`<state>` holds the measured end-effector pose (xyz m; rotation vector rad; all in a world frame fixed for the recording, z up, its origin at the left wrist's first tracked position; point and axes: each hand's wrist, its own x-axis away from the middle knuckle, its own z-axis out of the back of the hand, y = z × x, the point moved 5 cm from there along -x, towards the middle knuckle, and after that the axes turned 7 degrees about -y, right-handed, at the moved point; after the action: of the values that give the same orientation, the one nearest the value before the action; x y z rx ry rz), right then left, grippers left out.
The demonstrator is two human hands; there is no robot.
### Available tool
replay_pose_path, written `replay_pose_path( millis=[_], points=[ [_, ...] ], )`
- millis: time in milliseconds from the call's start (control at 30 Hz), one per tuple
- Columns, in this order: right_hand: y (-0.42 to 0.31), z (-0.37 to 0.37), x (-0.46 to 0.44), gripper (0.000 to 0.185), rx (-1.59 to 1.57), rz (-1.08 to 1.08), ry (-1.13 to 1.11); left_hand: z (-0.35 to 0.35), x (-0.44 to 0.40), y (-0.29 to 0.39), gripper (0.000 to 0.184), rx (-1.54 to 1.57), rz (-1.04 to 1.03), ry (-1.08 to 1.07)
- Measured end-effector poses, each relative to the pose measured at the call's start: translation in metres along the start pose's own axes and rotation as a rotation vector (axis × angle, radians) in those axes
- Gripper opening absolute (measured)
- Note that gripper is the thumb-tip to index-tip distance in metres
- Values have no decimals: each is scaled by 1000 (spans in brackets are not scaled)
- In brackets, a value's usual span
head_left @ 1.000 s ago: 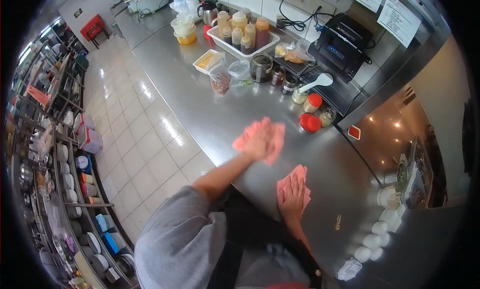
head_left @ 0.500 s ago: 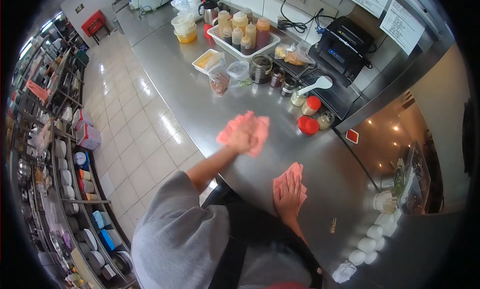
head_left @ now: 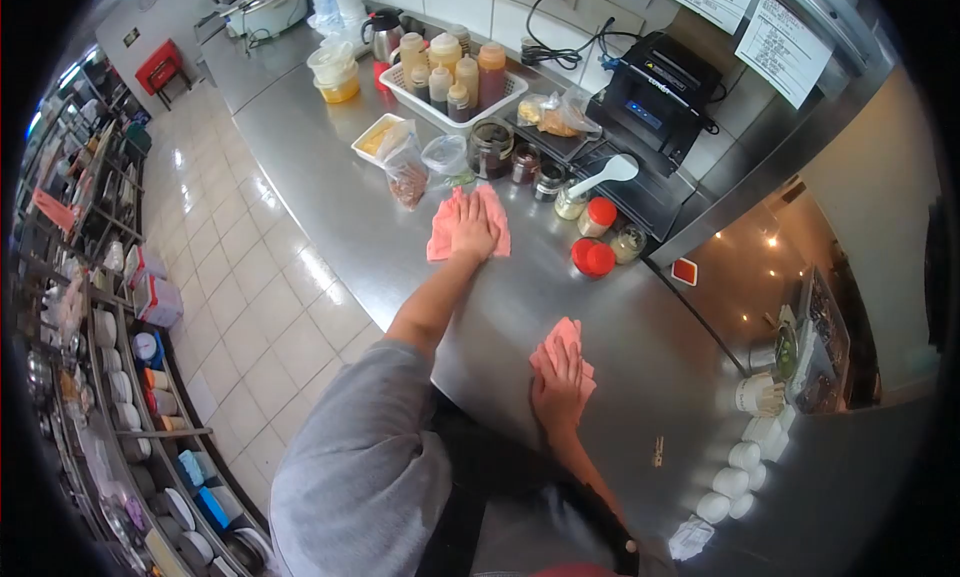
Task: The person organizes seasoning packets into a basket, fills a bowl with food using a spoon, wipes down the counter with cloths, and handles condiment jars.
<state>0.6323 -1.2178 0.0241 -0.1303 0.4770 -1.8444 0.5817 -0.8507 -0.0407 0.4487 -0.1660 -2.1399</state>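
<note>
My left hand (head_left: pixel 475 235) lies flat, fingers spread, on a pink cloth (head_left: pixel 440 239) pressed against the steel counter (head_left: pixel 330 177), just in front of a plastic bag of reddish-brown food (head_left: pixel 406 177) and a clear tub (head_left: pixel 446 157). Nearer my body, my right hand (head_left: pixel 560 392) rests palm down with fingers stretched out over a second pink cloth (head_left: pixel 567 335). Neither hand wraps round its cloth. Two red lids (head_left: pixel 593 258) sit to the right of the left hand.
At the back are a white basket of sauce bottles (head_left: pixel 470 122), several jars and a black machine (head_left: pixel 655 97). White cups (head_left: pixel 730 482), a small wooden piece (head_left: pixel 658 451) and a red sauce dish (head_left: pixel 685 271) are on the right. Shelves of dishes (head_left: pixel 125 387) line the left.
My left hand and its cloth have moved away from my body and leftward, nearer the bags. My right hand stays on its cloth. The view has shifted slightly.
</note>
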Motion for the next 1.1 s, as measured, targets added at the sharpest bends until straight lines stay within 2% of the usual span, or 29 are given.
replay_pose_path(
  millis=[100, 167, 267, 333, 400, 467, 500, 533, 600, 667, 700, 767, 833, 900, 967, 1033, 1100],
  points=[
    [2, -3, -13, 41, -25, 7, 34, -9, -27, 23, 70, -67, 11, -50],
    [4, -2, -11, 41, -30, 5, 35, -12, -12, 50, 67, 71, -149, -83],
    [8, -4, -8, 41, -68, 1, 24, -3, 72, 95, 61, 248, -359, -109],
    [14, -9, -9, 42, -99, 9, 50, 49, 151, 117, 58, 163, -477, -11],
    [12, -7, -7, 42, -112, 12, 50, 72, 216, 99, 55, 217, -538, -135],
    [12, -6, -8, 43, -122, 19, 52, 73, 237, 31, 57, 296, -417, -247],
    [12, -8, -8, 44, -106, 22, 53, 76, 237, -8, 61, 170, -504, 292],
    [12, -10, -6, 45, -87, 21, 53, 78, 217, -53, 64, 76, -225, -54],
    [12, -10, -4, 45, -81, 15, 62, 99, 172, -118, 65, 72, 132, -109],
    [12, -11, -6, 45, -73, 14, 77, 102, 134, -144, 66, -132, 351, -54],
    [12, -13, -7, 45, -61, 13, 83, 97, 123, -139, 66, -133, 345, -52],
    [14, -13, -1, 45, -43, 6, 78, 71, 115, -101, 67, -58, 289, -26],
    [13, -14, -2, 45, -70, -3, 76, 72, 129, -14, 69, -59, 97, -186],
    [13, -14, 1, 45, -73, -4, 76, 54, 184, 43, 69, 275, -238, -198],
    [16, -12, 0, 45, -69, -3, 87, 88, 239, 82, 68, 155, -485, -222],
    [15, -14, 1, 44, -68, -9, 92, 92, 275, 57, 68, 276, -507, -342],
    [15, -15, -2, 41, -61, -14, 110, 116, 259, 13, 71, 236, -370, -150]
  ],
)
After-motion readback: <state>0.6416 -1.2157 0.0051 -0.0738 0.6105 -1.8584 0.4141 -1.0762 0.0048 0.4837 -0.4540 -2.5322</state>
